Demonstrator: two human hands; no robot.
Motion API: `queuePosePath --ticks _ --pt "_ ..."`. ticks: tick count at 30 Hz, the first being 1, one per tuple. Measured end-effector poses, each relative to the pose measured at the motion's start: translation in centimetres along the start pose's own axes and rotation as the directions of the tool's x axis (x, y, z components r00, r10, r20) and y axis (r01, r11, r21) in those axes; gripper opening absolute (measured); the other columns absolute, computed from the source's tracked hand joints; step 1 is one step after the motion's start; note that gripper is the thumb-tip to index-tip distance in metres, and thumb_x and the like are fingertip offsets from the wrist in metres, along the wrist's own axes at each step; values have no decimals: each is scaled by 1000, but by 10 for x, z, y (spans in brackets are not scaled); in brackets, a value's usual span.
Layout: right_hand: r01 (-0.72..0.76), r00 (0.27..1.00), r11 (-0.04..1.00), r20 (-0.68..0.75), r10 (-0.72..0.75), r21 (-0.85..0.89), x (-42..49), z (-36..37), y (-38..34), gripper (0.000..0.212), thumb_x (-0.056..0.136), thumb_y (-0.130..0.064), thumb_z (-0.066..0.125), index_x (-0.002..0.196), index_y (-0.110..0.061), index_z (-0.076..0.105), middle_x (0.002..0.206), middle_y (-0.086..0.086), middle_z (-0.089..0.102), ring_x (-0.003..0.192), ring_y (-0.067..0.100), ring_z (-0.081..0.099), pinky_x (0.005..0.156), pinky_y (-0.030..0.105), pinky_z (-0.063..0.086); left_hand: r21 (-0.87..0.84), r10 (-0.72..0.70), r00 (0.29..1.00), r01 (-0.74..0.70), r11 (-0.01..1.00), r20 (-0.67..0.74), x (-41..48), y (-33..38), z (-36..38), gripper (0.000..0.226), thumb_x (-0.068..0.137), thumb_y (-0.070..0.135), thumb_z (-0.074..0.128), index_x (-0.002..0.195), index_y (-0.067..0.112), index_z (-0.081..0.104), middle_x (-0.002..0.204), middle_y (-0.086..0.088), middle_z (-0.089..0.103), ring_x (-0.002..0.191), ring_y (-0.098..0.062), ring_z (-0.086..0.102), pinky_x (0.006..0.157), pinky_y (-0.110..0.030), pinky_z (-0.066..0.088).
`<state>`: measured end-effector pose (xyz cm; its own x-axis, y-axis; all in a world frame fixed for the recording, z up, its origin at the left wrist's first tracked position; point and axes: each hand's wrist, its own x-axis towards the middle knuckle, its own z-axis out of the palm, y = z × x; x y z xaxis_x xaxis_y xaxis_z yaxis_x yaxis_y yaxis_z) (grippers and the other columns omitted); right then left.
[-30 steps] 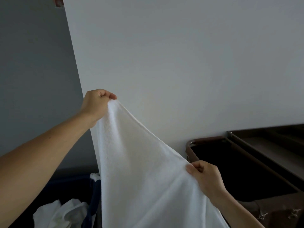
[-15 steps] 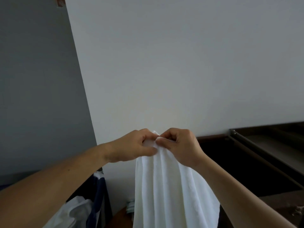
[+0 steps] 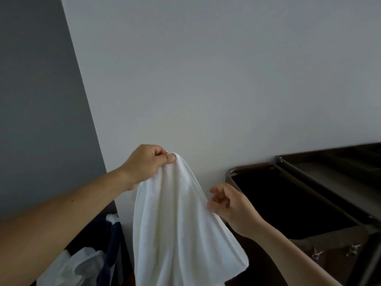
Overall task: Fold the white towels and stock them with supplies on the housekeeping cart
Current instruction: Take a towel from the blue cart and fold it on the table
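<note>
1. Two hands are raised before the wall. The left hand pinches the top of the towel between its thumb and curled fingers.
2. The right hand sits at 4 o'clock from the left. Its fingers are loosely curled and its thumb is at the towel's right edge. I cannot tell whether it grasps the cloth.
3. The towel hangs in soft folds toward 6 o'clock from the left hand, at 9 o'clock of the cart.
4. The cart, with its brown bag, stands at 3 o'clock of the right hand, near the wall.
5. White cloth and navy fabric lie at 7 o'clock of the towel.
</note>
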<state>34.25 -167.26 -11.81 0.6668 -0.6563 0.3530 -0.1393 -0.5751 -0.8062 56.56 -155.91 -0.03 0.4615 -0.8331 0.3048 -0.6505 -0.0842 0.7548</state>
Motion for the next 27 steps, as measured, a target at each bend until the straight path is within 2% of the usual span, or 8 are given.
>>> queuePosePath --ticks 4,9,13,15,18,22,25,27 --pt "147 987 989 -68 -148 -23 3 6 -7 28 88 -41 71 104 -53 51 107 -32 60 100 -7 58 79 6 42 28 141 984 -145 989 109 -2 26 11 27 88 34 74 79 9 72 83 -12 68 70 -12 56 68 -29 45" --pt "326 901 945 -290 -323 -40 -1 15 -12 44 88 -49 61 120 -65 34 117 -27 57 91 2 67 71 9 50 -44 134 990 -133 990 35 4 43 3 23 87 30 74 82 8 73 76 -7 64 61 -10 51 58 -25 43" --pt "404 841 887 -290 -456 -222 -5 19 -4 27 93 -33 66 118 -33 57 104 -25 61 85 -14 59 71 1 43 -85 85 995 -89 992 -49 11 47 -18 20 85 29 76 79 10 75 70 2 65 60 -7 55 59 -23 45" --pt "355 874 911 -272 -403 -210 -6 18 2 18 91 -21 71 107 -30 64 93 -32 60 84 -18 56 71 -2 39 -103 70 994 -79 991 -89 15 45 -31 19 85 28 77 77 11 75 70 5 67 64 -5 59 63 -22 47" --pt "255 937 960 -218 -274 -113 -9 15 9 31 90 -16 73 91 -44 58 89 -32 64 83 -8 61 70 2 42 -117 59 989 -75 990 -135 19 41 -47 19 84 28 78 73 14 74 65 11 66 57 1 57 57 -16 45" --pt "167 963 985 -204 -174 -50 -16 12 14 34 89 -18 74 94 -42 51 84 -18 62 85 -9 60 68 4 45 -182 15 987 -44 982 -159 24 37 -62 17 82 28 80 67 20 76 69 8 69 69 -9 61 71 -28 49" --pt "166 956 984 -235 -177 -68 -20 9 16 33 88 -18 75 92 -40 51 85 -19 64 87 -6 61 68 5 45 -187 2 983 -37 982 -185 28 36 -67 16 80 28 81 67 21 76 69 6 70 75 -18 60 75 -34 49" --pt "165 956 981 -229 -183 -99 -23 6 18 29 87 -19 76 85 -38 54 86 -29 64 80 -4 62 65 6 45 -182 -1 980 -35 983 -197 31 35 -69 16 79 28 82 64 23 76 67 8 70 75 -17 62 76 -33 49"
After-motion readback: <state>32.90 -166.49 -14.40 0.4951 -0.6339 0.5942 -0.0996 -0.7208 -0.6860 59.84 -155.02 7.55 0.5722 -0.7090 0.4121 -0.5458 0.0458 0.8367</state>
